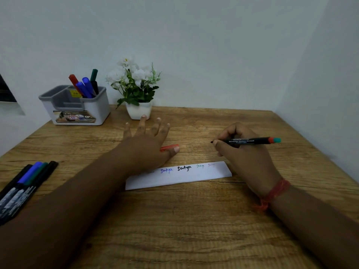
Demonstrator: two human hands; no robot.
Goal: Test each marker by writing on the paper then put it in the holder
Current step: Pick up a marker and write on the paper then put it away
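Right hand (242,152) grips marker (250,141); left hand (147,142) flat over cap (169,147).

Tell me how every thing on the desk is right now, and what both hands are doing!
Left hand: fingers spread, flat over a red cap.
Right hand: holds uncapped marker, lifted off paper.
Paper: flat, five small words written.
Holder: upright, four capped markers inside.
Untested markers: capped, lying together at the left edge.
Flower pot: upright.
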